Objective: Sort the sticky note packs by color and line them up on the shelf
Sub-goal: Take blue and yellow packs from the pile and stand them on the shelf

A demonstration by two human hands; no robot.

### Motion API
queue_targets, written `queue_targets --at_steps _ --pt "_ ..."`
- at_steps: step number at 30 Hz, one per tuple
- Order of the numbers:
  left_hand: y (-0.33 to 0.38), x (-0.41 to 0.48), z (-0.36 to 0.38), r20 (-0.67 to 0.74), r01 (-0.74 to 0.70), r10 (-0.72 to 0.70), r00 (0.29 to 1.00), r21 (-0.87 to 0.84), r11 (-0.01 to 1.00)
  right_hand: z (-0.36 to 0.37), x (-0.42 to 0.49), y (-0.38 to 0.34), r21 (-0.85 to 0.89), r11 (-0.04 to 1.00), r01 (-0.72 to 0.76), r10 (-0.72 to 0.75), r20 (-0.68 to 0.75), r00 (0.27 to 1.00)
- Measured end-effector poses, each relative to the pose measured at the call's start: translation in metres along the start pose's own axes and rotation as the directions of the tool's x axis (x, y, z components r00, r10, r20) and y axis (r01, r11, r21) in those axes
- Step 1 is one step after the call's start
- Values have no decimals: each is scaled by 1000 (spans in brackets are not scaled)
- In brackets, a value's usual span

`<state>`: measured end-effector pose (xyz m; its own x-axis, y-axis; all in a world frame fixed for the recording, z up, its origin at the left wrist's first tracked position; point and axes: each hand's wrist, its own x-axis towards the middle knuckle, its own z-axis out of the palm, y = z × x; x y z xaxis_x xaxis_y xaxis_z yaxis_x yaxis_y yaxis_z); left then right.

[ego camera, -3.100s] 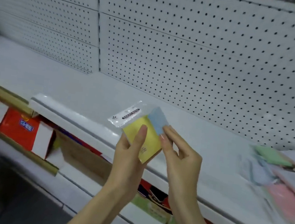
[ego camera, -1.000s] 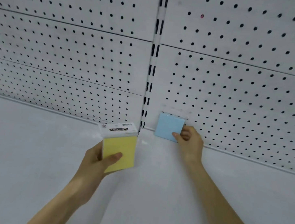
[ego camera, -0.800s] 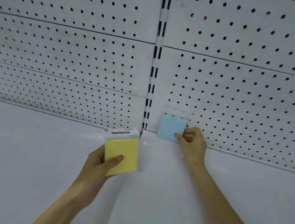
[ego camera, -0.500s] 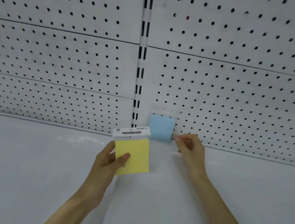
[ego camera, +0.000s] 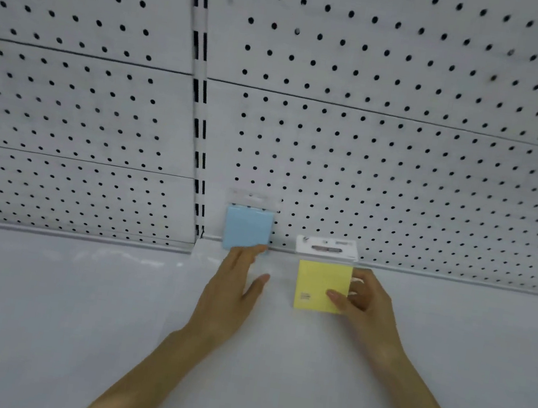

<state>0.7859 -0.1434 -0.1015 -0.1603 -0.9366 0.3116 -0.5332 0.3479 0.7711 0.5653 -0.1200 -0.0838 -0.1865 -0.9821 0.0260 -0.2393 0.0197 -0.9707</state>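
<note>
A blue sticky note pack (ego camera: 247,228) stands upright against the pegboard at the back of the white shelf (ego camera: 38,309), just right of the slotted upright. My left hand (ego camera: 233,288) is spread flat, its fingertips touching the blue pack's lower right corner. My right hand (ego camera: 362,303) grips a yellow sticky note pack (ego camera: 316,285) by its right edge, thumb on the front. The yellow pack is held upright a little in front of the back wall, to the right of the blue one, with its white header card on top.
The white pegboard (ego camera: 406,154) closes off the back of the shelf. A slotted metal upright (ego camera: 199,125) divides it left of the blue pack. Bare shelf surface stretches to both sides.
The yellow pack has passed from my left hand to my right and now sits right of the blue pack. My left hand has gone to the blue pack, which my right hand released.
</note>
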Motion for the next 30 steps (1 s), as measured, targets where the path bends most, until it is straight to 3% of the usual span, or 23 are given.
queue_targets --at_steps 3,6,14,19,30 --pt "-21 17 -6 78 -117 93 993 432 894 -9 20 10 -92 996 17 -26 -105 994" --pt "-34 24 -4 135 -181 128 982 541 821 0 38 13 -126 991 47 -65 -140 988" --pt "-36 18 1 183 -190 107 977 538 821 18 64 17 -204 975 87 -105 -76 992" --pt "-39 18 4 179 -195 116 977 531 825 20 58 19 -252 949 189 -193 8 981" --pt "-37 18 2 164 -203 135 977 538 818 17 48 21 -254 924 286 -289 27 957"
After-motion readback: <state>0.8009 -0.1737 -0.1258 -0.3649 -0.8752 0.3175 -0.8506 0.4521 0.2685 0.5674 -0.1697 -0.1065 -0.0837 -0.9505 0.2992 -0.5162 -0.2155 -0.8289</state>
